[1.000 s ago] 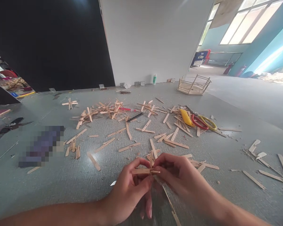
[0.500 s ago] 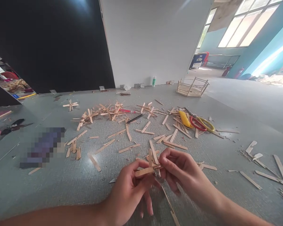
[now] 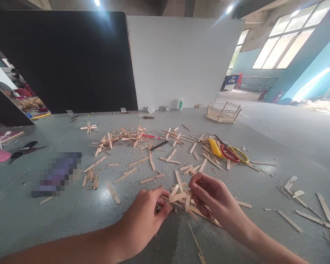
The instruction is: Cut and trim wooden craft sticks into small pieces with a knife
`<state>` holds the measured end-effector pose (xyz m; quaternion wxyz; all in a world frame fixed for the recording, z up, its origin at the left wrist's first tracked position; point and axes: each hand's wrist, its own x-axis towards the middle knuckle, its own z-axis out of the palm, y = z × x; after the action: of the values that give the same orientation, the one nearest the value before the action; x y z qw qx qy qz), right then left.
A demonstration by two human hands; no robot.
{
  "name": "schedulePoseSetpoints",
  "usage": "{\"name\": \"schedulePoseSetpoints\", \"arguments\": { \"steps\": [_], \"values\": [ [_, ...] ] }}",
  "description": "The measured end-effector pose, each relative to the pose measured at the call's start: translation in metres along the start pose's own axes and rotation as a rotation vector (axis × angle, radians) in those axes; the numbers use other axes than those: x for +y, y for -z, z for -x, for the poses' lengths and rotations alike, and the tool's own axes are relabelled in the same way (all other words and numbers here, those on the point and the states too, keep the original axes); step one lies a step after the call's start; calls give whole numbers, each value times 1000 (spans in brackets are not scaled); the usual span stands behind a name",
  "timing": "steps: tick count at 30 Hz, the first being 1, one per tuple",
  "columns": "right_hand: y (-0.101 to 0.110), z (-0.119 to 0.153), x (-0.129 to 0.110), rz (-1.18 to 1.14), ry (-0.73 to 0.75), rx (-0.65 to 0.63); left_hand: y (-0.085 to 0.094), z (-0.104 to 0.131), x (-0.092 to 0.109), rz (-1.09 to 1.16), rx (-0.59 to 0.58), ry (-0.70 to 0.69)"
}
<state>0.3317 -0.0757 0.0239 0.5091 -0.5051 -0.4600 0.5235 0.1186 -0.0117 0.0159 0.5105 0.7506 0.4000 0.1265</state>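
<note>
Low over the floor, my right hand [image 3: 213, 198] pinches a small piece of joined wooden craft sticks [image 3: 178, 197] between thumb and forefinger. Its sticks cross, and one points down. My left hand [image 3: 144, 214] is closed at the piece's left end, thumb and fingertips on the stick tips; part of its grip is hidden. Behind the hands lie loose notched craft sticks [image 3: 152, 178], several of them overlapping. Right behind the piece, another stick [image 3: 178, 180] slants upward.
Heaped crossed sticks [image 3: 132, 135], a black pen [image 3: 159, 145] and yellow-and-red-handled scissors [image 3: 230, 152] lie farther back. A stick-built frame [image 3: 224, 112] and a glue bottle [image 3: 180, 104] stand near the white panel [image 3: 181, 62]. More sticks [image 3: 326, 209] lie at right.
The joined sticks have turned in my hands, with one stick now pointing down. My left hand has shifted left, nearer the piece's end. The view has tilted upward.
</note>
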Motion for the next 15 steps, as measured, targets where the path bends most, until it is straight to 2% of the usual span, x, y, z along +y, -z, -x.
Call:
{"name": "schedulePoseSetpoints", "arguments": {
  "steps": [3,7,9,12,13,15],
  "values": [
    [-2,4,3,169,49,-28,11,1,6,-37,13,4],
    [-7,8,4,406,153,-28,20,7,24,-127,72,-100],
    [-9,8,5,467,162,-30,22,10,32,-86,-33,-115],
    [-13,8,11,458,118,-13,20,12,36,-11,-297,-38],
    [-15,8,13,444,103,-8,19,12,35,-7,-335,-17],
    [-18,8,16,431,102,-9,17,10,31,-10,-320,-9]
  ]
}}
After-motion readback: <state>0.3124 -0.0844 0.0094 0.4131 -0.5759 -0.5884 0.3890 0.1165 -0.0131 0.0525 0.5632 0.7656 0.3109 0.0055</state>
